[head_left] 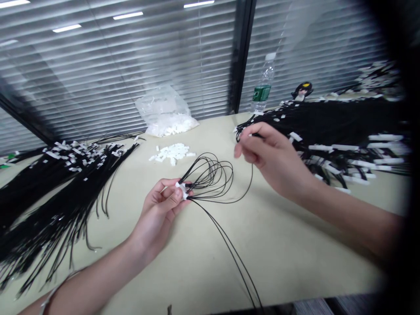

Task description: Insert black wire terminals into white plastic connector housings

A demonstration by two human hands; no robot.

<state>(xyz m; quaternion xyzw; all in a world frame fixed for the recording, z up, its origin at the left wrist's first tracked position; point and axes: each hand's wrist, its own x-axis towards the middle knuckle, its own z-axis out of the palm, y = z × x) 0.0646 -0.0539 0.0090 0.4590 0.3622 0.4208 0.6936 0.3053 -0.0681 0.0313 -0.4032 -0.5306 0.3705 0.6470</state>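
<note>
My left hand (166,205) is closed on a small white connector housing (181,190), gripping it between thumb and fingers. Thin black wires (210,175) fan out of the housing in several loops, and a few longer ones trail down to the table's front edge. Up and to the right, my right hand (262,148) is curled in a pinch. One black wire (252,175) curves from the housing up behind this hand; the wire's end is hidden by the fingers.
White connector pieces (173,153) lie loose behind my left hand, before a clear plastic bag (167,116) of more. Black wire bundles (65,188) cover the left side; another pile (341,122) fills the right. A water bottle (262,87) and small figurine (302,92) stand at the back.
</note>
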